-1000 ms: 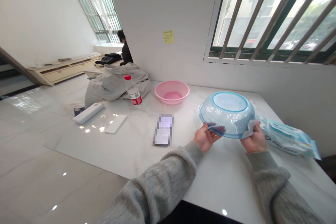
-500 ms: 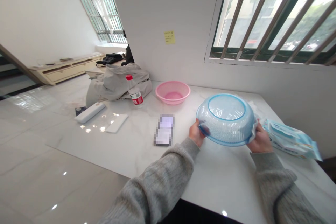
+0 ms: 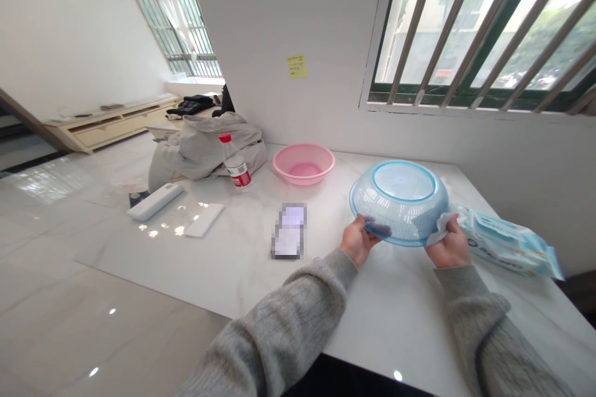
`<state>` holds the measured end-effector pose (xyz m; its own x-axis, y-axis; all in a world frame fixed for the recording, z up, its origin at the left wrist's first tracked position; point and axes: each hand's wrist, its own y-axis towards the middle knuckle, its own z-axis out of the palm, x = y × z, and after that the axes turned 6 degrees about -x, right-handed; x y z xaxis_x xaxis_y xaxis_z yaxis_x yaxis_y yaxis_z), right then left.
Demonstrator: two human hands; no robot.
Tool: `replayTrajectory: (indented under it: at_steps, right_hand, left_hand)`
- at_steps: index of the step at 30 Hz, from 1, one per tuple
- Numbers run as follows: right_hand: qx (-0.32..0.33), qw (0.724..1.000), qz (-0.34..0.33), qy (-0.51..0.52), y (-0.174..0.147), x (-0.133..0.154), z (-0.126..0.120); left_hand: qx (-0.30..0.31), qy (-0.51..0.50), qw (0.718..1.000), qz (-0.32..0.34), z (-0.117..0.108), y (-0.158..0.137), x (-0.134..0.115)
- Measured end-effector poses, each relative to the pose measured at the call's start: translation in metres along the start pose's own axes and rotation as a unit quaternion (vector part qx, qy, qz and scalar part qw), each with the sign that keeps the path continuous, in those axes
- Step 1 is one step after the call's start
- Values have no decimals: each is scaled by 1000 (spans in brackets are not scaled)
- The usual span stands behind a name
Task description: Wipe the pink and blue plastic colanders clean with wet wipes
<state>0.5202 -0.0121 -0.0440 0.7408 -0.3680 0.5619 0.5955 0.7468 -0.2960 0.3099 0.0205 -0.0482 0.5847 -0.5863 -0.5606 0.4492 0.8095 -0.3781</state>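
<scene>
A clear blue plastic basin (image 3: 400, 205) is held upside down above the white table, tilted with its base facing up and away. My left hand (image 3: 358, 240) grips its rim at the near left, thumb outside and fingers showing through the plastic from inside. At the near right, my right hand (image 3: 449, 247) pinches a white wipe (image 3: 437, 231) against the rim. Part of the right fingers lies behind the wipe and the basin wall. Just right of that hand lies a blue and white pack of wipes (image 3: 507, 242).
On the table (image 3: 261, 285) stand a pink basin (image 3: 303, 164) and a red-capped bottle (image 3: 237, 167). A pixelated phone (image 3: 288, 231), a white long case (image 3: 156, 201), a flat white piece (image 3: 205, 221) and a grey cloth heap (image 3: 200, 146) lie leftward. A barred window (image 3: 484, 31) is above right.
The basin has tipped further, and my right hand with the wipe has shifted left along its near rim. My left hand's fingers reach further under the rim. The view has turned slightly.
</scene>
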Motion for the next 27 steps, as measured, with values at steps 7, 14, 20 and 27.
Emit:
replayTrajectory:
  at_steps: [7, 14, 20, 27]
  right_hand:
    - [18, 998, 42, -32, -8, 15, 7]
    - [17, 999, 39, -7, -2, 15, 3]
    - [-6, 1000, 9, 21, 2, 5, 2]
    - [-16, 1000, 14, 9, -5, 11, 7]
  left_hand:
    - [-148, 22, 989, 3, -8, 10, -24]
    - [-96, 4, 995, 2, -8, 8, -16]
    - [62, -25, 997, -50, -1, -5, 6]
    - [-24, 37, 999, 6, -3, 4, -3]
